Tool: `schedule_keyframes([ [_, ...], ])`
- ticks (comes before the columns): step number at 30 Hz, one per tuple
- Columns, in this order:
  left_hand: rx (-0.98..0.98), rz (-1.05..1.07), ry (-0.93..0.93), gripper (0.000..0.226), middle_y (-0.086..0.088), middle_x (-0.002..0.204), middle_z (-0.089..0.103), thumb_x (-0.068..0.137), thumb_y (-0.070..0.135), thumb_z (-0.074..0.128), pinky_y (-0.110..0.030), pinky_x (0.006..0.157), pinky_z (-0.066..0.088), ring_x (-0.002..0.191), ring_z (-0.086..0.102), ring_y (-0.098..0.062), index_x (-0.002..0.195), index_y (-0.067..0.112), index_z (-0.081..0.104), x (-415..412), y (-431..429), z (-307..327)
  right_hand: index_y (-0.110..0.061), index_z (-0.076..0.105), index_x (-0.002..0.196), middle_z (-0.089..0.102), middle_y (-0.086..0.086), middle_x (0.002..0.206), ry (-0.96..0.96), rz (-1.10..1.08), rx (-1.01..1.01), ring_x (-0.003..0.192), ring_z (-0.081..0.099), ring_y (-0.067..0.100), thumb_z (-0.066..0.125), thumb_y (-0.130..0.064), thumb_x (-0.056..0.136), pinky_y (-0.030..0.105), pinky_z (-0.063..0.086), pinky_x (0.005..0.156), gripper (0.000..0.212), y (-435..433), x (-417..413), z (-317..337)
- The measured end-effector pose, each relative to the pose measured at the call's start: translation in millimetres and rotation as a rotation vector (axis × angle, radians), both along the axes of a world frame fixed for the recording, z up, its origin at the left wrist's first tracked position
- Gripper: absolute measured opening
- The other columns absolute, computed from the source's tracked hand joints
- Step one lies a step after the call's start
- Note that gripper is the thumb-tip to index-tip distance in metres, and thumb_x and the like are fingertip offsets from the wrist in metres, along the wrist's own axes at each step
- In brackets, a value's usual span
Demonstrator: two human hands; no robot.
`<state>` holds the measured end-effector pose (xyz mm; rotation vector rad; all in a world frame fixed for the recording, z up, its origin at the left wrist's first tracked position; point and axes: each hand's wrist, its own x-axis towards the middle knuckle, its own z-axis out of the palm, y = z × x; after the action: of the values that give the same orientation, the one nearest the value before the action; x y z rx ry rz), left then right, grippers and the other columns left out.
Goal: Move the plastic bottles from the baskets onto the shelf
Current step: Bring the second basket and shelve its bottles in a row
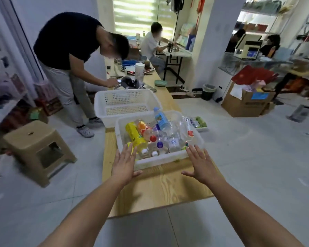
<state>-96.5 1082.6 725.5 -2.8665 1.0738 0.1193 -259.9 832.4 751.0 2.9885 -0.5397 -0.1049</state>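
Observation:
A white plastic basket (156,160) stands on the near end of a long wooden table (161,189). It holds several plastic bottles, among them a yellow-labelled bottle (135,137), a blue-labelled bottle (161,121) and a clear bottle with a red label (188,128). Behind it stands a second white basket (103,106) with nothing visible in it. My left hand (124,163) hovers with straight fingers over the near basket's left corner. My right hand (201,162) is spread flat at its right corner. Neither hand holds anything.
A person in a dark shirt (68,41) bends over the table's far part. A tan stool (37,147) stands on the floor to the left. A cardboard box (246,104) and a small bin (208,91) sit to the right. Shelves (0,97) line the left wall.

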Motion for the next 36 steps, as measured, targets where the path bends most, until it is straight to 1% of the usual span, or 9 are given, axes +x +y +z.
schedule_keyframes([
  [6, 0.003, 0.119, 0.021, 0.090, -0.005, 0.158, -0.024, 0.094, 0.064, 0.032, -0.047, 0.117, -0.007, 0.146, -0.020, -0.026, 0.151, 0.015, -0.018, 41, -8, 8, -0.019, -0.011, 0.151, -0.014, -0.003, 0.159, 0.022, 0.143, -0.001, 0.146, -0.014, 0.019, 0.044, -0.066, 0.086, 0.039, -0.014, 0.112, 0.097, -14, 61, -9],
  [10, 0.035, 0.149, 0.007, 0.084, -0.005, 0.158, -0.025, 0.097, 0.059, 0.029, -0.046, 0.117, -0.008, 0.146, -0.022, -0.026, 0.150, 0.015, -0.020, 84, -25, 3, -0.015, 0.018, 0.151, 0.017, 0.002, 0.158, 0.001, 0.213, -0.072, 0.145, 0.008, 0.022, 0.059, -0.063, 0.079, 0.040, 0.000, 0.118, 0.096, -28, 116, -10],
  [14, 0.063, 0.125, -0.023, 0.079, -0.007, 0.159, -0.022, 0.100, 0.051, 0.029, -0.047, 0.117, -0.009, 0.146, -0.020, -0.027, 0.150, 0.014, -0.019, 134, -42, -4, -0.019, -0.012, 0.150, -0.022, -0.008, 0.149, 0.057, 0.266, -0.075, 0.145, -0.016, 0.019, 0.048, -0.042, 0.095, 0.042, -0.013, 0.117, 0.085, -47, 174, -13],
  [19, 0.111, 0.034, -0.037, 0.082, -0.007, 0.159, -0.022, 0.098, 0.043, 0.041, -0.048, 0.116, -0.011, 0.146, -0.021, -0.027, 0.150, 0.022, -0.019, 187, -67, -6, -0.025, -0.018, 0.144, -0.021, -0.006, 0.153, 0.049, 0.411, -0.175, 0.136, -0.024, 0.018, 0.050, -0.009, 0.092, 0.042, -0.014, 0.112, 0.087, -62, 242, -21],
  [22, 0.165, -0.098, -0.017, 0.081, -0.003, 0.158, -0.023, 0.097, 0.030, 0.045, -0.046, 0.118, -0.011, 0.146, -0.020, -0.026, 0.152, 0.025, -0.013, 206, -79, -11, -0.030, -0.022, 0.147, -0.033, -0.006, 0.145, 0.137, 0.546, -0.223, 0.134, -0.029, 0.016, 0.047, -0.009, 0.095, 0.043, -0.015, 0.113, 0.089, -60, 275, -30],
  [26, 0.155, -0.189, -0.031, 0.081, -0.003, 0.162, -0.010, 0.094, 0.018, 0.050, -0.041, 0.119, -0.007, 0.148, -0.011, -0.023, 0.154, 0.020, -0.003, 224, -94, -21, -0.035, -0.012, 0.149, -0.024, -0.008, 0.156, 0.222, 0.661, -0.238, 0.137, -0.028, 0.018, 0.055, -0.011, 0.091, 0.043, -0.018, 0.111, 0.092, -59, 313, -45],
  [29, 0.184, -0.253, -0.028, 0.076, -0.006, 0.162, -0.006, 0.094, 0.017, 0.050, -0.042, 0.119, -0.006, 0.149, -0.006, -0.023, 0.153, 0.016, 0.004, 234, -107, -18, -0.033, -0.002, 0.151, -0.012, -0.004, 0.160, 0.294, 0.728, -0.245, 0.146, -0.014, 0.022, 0.057, -0.021, 0.091, 0.044, -0.012, 0.115, 0.085, -60, 339, -45],
  [33, 0.126, -0.241, 0.052, 0.086, -0.008, 0.159, 0.011, 0.083, 0.024, 0.067, -0.039, 0.119, 0.000, 0.146, 0.011, -0.027, 0.151, 0.015, 0.015, 242, -116, -25, -0.034, 0.028, 0.140, 0.044, 0.002, 0.146, 0.278, 0.794, -0.232, 0.133, 0.044, 0.028, 0.087, -0.033, 0.055, 0.047, 0.027, 0.112, 0.104, -64, 359, -53],
  [36, 0.117, -0.239, 0.080, 0.094, -0.007, 0.158, 0.012, 0.076, 0.027, 0.073, -0.038, 0.119, 0.008, 0.143, 0.017, -0.028, 0.151, 0.021, 0.016, 252, -114, -31, -0.038, 0.024, 0.139, 0.046, 0.004, 0.145, 0.253, 0.836, -0.199, 0.130, 0.046, 0.030, 0.085, -0.034, 0.059, 0.046, 0.024, 0.112, 0.101, -72, 360, -67],
])
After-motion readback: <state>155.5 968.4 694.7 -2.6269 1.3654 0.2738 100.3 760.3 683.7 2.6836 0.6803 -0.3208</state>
